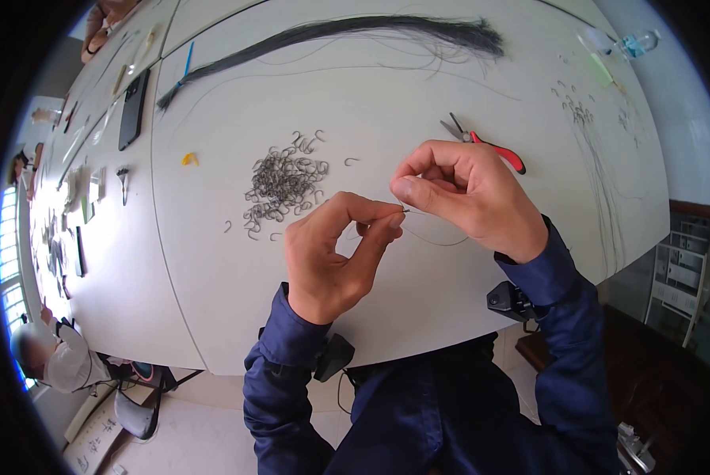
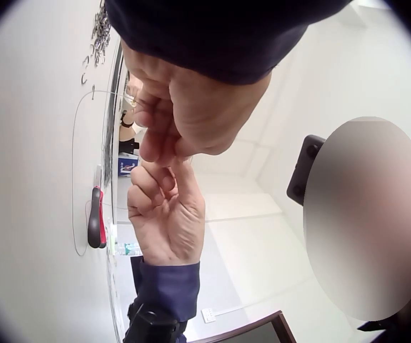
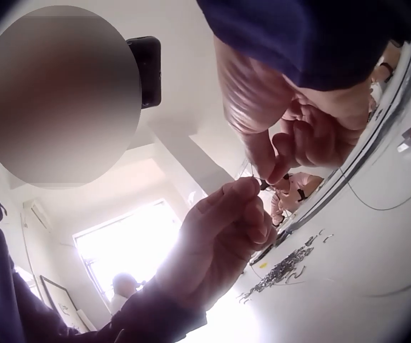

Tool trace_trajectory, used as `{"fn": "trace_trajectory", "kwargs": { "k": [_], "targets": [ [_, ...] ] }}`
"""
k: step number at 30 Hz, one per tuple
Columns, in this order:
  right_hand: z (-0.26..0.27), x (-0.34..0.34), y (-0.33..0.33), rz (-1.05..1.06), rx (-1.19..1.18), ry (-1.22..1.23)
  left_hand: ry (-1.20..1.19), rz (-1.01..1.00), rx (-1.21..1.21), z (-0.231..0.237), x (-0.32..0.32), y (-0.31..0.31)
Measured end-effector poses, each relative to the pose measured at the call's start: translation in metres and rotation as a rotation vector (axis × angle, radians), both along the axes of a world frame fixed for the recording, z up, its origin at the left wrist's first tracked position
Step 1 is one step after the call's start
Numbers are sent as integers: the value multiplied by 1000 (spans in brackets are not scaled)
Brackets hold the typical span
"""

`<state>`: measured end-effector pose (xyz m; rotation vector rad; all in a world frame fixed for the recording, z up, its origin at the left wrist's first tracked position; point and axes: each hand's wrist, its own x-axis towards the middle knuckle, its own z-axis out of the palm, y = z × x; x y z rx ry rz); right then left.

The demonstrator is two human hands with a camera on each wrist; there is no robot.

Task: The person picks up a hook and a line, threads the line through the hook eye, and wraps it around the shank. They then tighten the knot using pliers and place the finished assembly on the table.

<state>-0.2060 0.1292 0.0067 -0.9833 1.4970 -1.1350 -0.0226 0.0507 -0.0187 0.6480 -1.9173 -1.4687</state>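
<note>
My left hand (image 1: 335, 253) pinches a small dark hook (image 1: 405, 210) between thumb and forefinger; most of the hook is hidden by the fingertips. Just above and to the right, my right hand (image 1: 473, 194) has its thumb and forefinger brought together on a thin line (image 1: 442, 244), which loops down below the hands. The fingertips of both hands are close together in the left wrist view. Left of them lies a heap of small metal fish hooks (image 1: 279, 184), and one loose hook (image 1: 352, 161) sits apart from it.
Behind my right hand lie red-handled pliers (image 1: 497, 150). A long bundle of dark line (image 1: 331, 33) stretches across the far side. Hooks with lines attached (image 1: 583, 115) lie at the right, near a clear bottle (image 1: 638, 43). A yellow piece (image 1: 190, 159) and a black phone (image 1: 135, 111) are leftward.
</note>
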Motion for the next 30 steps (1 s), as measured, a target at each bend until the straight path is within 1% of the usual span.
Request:
{"fn": "trace_trajectory", "kwargs": {
  "k": [2,6,13,15,21,25,30],
  "targets": [
    [-6,1,1,-3,16,-38,18,22,-16,0,0,0],
    [0,12,6,-53,39,-87,46,76,1,-2,0,0],
    [8,27,13,-118,-16,-84,86,169,-15,-6,-1,-1],
    [5,30,14,-145,-57,-103,85,170,-30,-6,-2,-1],
    [0,30,10,-212,-12,-122,46,132,-66,-8,-3,-3],
    [3,27,10,-197,21,-97,-24,138,-96,-2,-2,-4],
    [3,22,11,-176,55,-79,10,104,-86,-1,-2,-7]
  ]
}}
